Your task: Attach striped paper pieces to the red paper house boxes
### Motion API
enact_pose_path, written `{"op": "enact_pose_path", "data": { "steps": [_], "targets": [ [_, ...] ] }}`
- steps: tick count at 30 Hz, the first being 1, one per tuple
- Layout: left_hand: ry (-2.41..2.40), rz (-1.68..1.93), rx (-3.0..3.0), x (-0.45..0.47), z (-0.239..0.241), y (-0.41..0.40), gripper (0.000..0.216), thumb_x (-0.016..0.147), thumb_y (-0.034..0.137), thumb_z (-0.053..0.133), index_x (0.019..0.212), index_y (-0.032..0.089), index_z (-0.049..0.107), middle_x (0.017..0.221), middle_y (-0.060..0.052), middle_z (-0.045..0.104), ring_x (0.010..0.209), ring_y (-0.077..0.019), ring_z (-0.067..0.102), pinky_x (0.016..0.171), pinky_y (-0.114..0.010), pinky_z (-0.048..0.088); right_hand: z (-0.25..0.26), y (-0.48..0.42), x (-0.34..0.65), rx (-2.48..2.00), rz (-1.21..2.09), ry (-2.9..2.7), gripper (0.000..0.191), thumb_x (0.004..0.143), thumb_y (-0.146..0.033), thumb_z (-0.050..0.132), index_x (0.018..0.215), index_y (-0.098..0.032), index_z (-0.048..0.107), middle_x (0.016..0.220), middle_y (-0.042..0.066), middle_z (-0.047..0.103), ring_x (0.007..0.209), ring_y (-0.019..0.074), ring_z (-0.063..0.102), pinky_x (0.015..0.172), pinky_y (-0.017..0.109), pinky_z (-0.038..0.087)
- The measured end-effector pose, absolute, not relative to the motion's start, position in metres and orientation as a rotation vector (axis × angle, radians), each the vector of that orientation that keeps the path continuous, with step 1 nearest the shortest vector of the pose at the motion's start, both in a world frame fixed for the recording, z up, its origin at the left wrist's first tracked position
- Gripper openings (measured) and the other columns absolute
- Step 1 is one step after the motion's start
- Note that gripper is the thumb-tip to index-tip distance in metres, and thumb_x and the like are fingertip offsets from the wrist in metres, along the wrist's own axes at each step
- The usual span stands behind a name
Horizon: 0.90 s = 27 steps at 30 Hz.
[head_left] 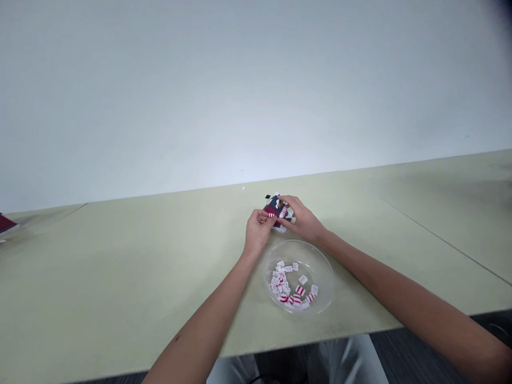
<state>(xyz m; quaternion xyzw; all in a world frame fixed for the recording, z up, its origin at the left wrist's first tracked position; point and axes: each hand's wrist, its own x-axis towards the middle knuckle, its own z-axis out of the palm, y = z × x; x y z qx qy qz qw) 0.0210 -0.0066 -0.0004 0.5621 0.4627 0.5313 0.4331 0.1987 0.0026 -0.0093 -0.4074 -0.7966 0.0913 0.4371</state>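
Just beyond the bowl, both hands work at a small red, navy and white object (275,204) on the table. It looks like a decorated toy, but its exact kind is hard to make out. My left hand (257,230) pinches a small red-and-white striped piece (271,215) against its near left side. Curled around the right side, my right hand (303,220) grips the object between thumb and fingers. Another striped piece (283,212) shows on the object near the right fingers. The fingers hide part of the object.
A clear round plastic bowl (328,290) near the front edge holds many small white and striped pieces (296,300). A white speck (244,188) lies near the wall. A dark red and navy item (7,224) shows at the far left.
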Motion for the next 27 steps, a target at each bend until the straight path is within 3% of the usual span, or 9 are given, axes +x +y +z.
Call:
{"op": "enact_pose_path", "data": {
  "steps": [18,27],
  "targets": [
    [1.155,1.318,1.400,0.0207,-0.0006,-0.0072,0.021,0.076,0.031,0.070,0.085,0.020,0.055,0.070,0.002,0.060,0.065,-0.0136,0.058,0.065,-0.025,0.044,-0.0091,0.0023,0.1986,-1.013,0.228,-1.979,0.060,0.092,-0.039,0.061,0.147,-0.032,0.038,0.144,0.011,0.047,0.130,0.0290,0.051,0.094,0.047,0.056],
    [1.185,1.387,1.444,0.0198,-0.0079,-0.0006,0.028,0.074,0.028,0.072,0.092,0.020,0.053,0.077,0.002,0.059,0.071,-0.0134,0.057,0.071,-0.025,0.044,-0.0098,0.0033,0.1988,-0.998,0.220,-1.970,0.060,0.091,-0.038,0.062,0.146,-0.031,0.040,0.144,0.011,0.048,0.130,0.0292,0.052,0.097,0.049,0.055]
  ]
}}
